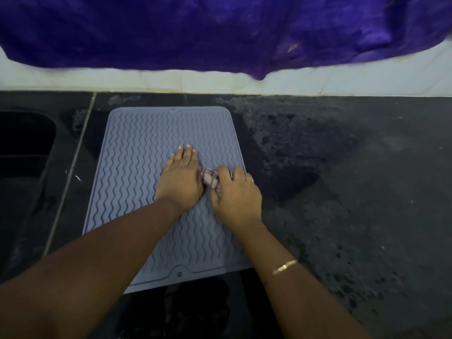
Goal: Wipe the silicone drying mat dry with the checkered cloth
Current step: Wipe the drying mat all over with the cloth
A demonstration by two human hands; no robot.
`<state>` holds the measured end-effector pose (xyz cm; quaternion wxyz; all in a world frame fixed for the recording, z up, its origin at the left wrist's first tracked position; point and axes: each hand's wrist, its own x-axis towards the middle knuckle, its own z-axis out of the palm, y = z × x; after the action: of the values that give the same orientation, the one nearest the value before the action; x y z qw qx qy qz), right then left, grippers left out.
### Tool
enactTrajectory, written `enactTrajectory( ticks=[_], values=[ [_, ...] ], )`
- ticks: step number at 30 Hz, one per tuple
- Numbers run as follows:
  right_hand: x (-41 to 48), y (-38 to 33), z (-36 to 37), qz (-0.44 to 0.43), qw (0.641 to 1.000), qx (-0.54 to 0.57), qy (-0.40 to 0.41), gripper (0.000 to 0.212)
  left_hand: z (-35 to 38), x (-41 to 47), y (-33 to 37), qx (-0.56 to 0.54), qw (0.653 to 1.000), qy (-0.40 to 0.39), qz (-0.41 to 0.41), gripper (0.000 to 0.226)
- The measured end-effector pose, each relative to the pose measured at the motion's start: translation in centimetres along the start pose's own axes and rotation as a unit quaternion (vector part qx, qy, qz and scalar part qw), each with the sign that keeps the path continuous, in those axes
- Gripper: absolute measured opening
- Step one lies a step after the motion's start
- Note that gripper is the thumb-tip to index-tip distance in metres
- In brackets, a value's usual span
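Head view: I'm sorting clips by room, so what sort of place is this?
Probably a kitchen counter. A ridged drying mat lies on a dark stone counter, what looks like a sink sits at the left, and pale tiles run behind.

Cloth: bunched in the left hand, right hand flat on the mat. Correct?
Hands are swapped. The head view shows the cloth bunched in the right hand, while the left hand lies flat on the mat.
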<state>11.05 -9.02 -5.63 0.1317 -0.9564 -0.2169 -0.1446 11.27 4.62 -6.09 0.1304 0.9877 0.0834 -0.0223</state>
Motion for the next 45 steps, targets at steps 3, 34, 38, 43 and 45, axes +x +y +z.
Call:
enactTrajectory(
  ticks=[3,34,38,43,45],
  values=[
    [-0.6,-0.7,0.1,0.031,0.999,-0.013,-0.016,0.044,0.0,0.0,0.0,-0.006,1.000,0.005,-0.002,0.055],
    [14.3,-1.4,3.6,0.053,0.982,-0.089,-0.157,0.042,-0.2,-0.2,0.1,-0.010,0.999,0.028,0.014,0.058],
    [17.3,-0.7,5.0,0.073,0.976,-0.119,-0.166,0.047,-0.2,0.2,-0.1,-0.019,0.999,0.037,0.012,0.057],
    [20.3,-0.4,4.6,0.145,0.956,-0.121,-0.225,0.062,-0.1,0.2,-0.1,-0.016,0.999,0.040,0.009,0.061],
    [19.2,-0.6,4.0,0.153,0.954,-0.115,-0.231,0.061,0.0,0.2,-0.2,-0.016,0.999,0.038,0.011,0.065]
  ],
)
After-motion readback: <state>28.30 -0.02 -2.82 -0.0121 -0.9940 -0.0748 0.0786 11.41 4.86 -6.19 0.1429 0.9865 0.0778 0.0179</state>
